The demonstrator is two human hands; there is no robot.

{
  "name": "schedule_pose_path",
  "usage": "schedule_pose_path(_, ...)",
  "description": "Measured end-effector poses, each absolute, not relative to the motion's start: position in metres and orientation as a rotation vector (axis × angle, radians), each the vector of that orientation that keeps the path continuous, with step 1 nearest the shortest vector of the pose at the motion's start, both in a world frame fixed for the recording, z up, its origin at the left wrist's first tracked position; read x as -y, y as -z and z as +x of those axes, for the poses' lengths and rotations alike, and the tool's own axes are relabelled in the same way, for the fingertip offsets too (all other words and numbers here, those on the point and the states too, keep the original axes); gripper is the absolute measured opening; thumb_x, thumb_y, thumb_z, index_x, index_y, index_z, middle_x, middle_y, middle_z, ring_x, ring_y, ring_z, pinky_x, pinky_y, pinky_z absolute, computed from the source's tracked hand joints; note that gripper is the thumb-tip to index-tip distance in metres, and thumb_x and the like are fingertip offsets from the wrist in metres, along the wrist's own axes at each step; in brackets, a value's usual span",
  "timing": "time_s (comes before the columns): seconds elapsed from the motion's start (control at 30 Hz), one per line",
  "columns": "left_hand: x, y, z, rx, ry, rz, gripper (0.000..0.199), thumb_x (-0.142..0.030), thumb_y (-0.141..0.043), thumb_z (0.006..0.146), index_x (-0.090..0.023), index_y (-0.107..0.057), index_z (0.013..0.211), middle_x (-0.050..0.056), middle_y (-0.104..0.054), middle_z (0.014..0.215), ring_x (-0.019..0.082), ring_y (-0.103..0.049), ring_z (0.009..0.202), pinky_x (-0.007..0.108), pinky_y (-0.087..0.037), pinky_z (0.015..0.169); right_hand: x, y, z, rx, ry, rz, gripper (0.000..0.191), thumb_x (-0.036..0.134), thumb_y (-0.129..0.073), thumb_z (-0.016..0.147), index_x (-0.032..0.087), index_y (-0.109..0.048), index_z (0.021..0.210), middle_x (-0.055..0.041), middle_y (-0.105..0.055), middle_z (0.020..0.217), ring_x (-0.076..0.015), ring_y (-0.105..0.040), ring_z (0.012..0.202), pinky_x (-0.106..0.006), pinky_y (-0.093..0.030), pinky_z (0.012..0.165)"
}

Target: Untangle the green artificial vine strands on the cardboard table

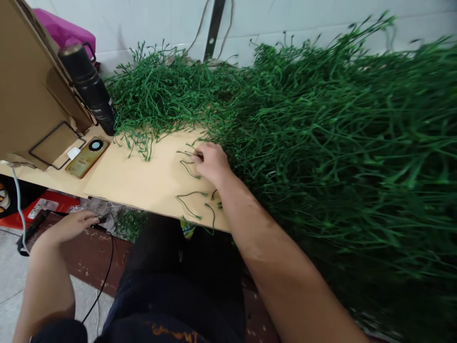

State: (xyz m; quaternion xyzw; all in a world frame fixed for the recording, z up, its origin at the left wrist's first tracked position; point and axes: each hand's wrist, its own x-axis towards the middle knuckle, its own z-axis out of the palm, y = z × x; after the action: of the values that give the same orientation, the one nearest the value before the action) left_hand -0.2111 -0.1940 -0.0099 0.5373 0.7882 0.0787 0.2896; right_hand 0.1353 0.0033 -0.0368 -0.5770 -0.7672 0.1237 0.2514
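My right hand (211,161) is closed over thin green stems at the middle of the tan board (143,183); its fingertips pinch at a stem, partly hidden under the hand. Loose stems (191,205) lie near the board's front edge, left of my right forearm. My left hand (80,223) is low on the left, below the board's edge and over a brown bench; its fingers are bent together, and I cannot make out what is between them. A huge heap of green stems (339,133) fills the right side, and a smaller pile (160,90) lies along the back.
A black bottle (87,85) stands at the back left beside a cardboard box (32,85). In front of it lie a gold phone (85,161) and a black wire frame. Cables hang below on the left, near the brown bench (89,259) and a red box.
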Motion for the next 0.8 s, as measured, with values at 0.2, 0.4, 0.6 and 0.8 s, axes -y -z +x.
schedule_pose_path(0.2,0.188,0.001,-0.225,-2.379,-0.138,1.426,0.025,-0.046,-0.060,0.065,-0.025,-0.070,0.074,0.002,-0.074,0.090,0.029,-0.066,0.097,0.039,-0.048,0.091,-0.004,0.035,0.135,2.111,-0.331,-1.578,0.010,0.017,-0.054,0.079,0.016,-0.063,0.083,-0.0103,-0.061,0.096,-0.0230,-0.052,0.096,-0.034,-0.042,0.087)
schedule_pose_path(0.4,0.128,-0.044,-0.150,-1.998,-0.561,1.963,0.038,-0.050,-0.045,0.080,-0.019,-0.067,0.086,0.007,-0.068,0.090,0.023,-0.062,0.086,0.036,-0.049,0.083,-0.004,0.035,0.134,2.081,-0.330,-1.580,0.008,0.019,-0.055,0.079,0.016,-0.063,0.080,-0.0098,-0.061,0.095,-0.0227,-0.053,0.096,-0.033,-0.042,0.086)
schedule_pose_path(0.6,0.035,-0.027,-0.084,-2.014,-0.459,2.455,0.041,-0.031,-0.060,0.077,-0.017,-0.061,0.115,0.014,-0.051,0.126,0.031,-0.043,0.121,0.047,-0.034,0.104,-0.005,0.033,0.134,2.117,-0.385,-1.563,0.017,0.027,-0.056,0.081,0.014,-0.065,0.089,-0.0103,-0.061,0.099,-0.0213,-0.052,0.097,-0.032,-0.041,0.089)
schedule_pose_path(0.8,0.003,-0.016,-0.095,-2.226,-0.147,2.422,0.028,-0.024,-0.049,0.082,-0.016,-0.070,0.098,0.014,-0.057,0.117,0.031,-0.045,0.115,0.046,-0.036,0.100,-0.004,0.025,0.132,2.205,-0.477,-1.517,0.044,0.050,-0.063,0.075,0.016,-0.067,0.103,-0.0117,-0.056,0.112,-0.0264,-0.044,0.110,-0.035,-0.035,0.100)
